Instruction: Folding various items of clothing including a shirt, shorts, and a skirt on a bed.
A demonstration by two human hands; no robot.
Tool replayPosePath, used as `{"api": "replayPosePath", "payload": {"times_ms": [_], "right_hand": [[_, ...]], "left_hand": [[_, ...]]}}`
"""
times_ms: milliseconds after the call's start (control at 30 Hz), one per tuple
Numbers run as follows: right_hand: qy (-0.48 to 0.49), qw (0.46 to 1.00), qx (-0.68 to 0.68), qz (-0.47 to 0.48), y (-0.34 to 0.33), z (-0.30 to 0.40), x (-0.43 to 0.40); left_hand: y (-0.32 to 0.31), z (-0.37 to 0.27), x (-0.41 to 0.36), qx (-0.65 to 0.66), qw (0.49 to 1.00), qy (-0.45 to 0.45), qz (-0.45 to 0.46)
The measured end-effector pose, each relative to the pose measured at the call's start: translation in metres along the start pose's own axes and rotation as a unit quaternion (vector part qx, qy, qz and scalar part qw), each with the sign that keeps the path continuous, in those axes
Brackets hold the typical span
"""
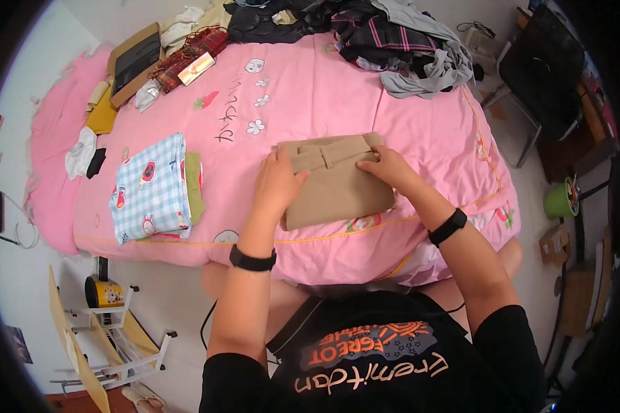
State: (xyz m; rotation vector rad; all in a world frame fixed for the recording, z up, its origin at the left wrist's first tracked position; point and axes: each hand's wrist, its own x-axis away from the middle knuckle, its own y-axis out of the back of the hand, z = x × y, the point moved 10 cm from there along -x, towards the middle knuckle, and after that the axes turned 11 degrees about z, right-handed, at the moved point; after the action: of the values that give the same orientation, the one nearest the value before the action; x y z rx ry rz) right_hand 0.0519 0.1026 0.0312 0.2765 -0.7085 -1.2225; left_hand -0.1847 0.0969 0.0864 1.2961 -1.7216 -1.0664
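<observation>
A tan garment with a waistband and a belt loop, probably trousers (336,191), lies folded into a rough rectangle on the pink bedspread (299,98) before me. My left hand (278,183) grips its left edge, with the thumb on top of the cloth. At the upper right, my right hand (387,165) has the end of the waistband between thumb and fingers. The fingertips of both hands are partly hidden by cloth. Left of the garment, apart from it, is a folded stack with a blue-and-white checked cloth (152,188) on top and a green cloth (194,188) beneath.
Dark and grey clothes (387,36) are heaped at the bed's far side. An open cardboard box (137,64) stands at the far left by a red plaid scarf (186,59). White and black socks (82,155) lie nearer. A black chair (542,72) is beyond the right edge.
</observation>
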Motion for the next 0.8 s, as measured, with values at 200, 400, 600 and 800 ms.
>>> {"api": "replayPosePath", "payload": {"times_ms": [200, 400, 600, 800], "right_hand": [[0.024, 0.936, -0.328, 0.125, -0.016, -0.011, -0.01], [-0.042, 0.923, -0.357, 0.139, -0.016, -0.022, -0.003], [0.078, 0.927, -0.36, 0.074, -0.003, 0.006, -0.009], [-0.042, 0.962, -0.267, 0.033, -0.007, -0.021, -0.019]], "left_hand": [[-0.031, 0.001, -0.046, 0.135, 0.961, -0.055, 0.233], [-0.037, 0.008, -0.047, 0.318, 0.9, 0.015, 0.298], [-0.012, -0.007, -0.061, 0.373, 0.894, -0.049, 0.244], [-0.027, 0.034, -0.053, 0.306, 0.93, 0.075, 0.191]]}}
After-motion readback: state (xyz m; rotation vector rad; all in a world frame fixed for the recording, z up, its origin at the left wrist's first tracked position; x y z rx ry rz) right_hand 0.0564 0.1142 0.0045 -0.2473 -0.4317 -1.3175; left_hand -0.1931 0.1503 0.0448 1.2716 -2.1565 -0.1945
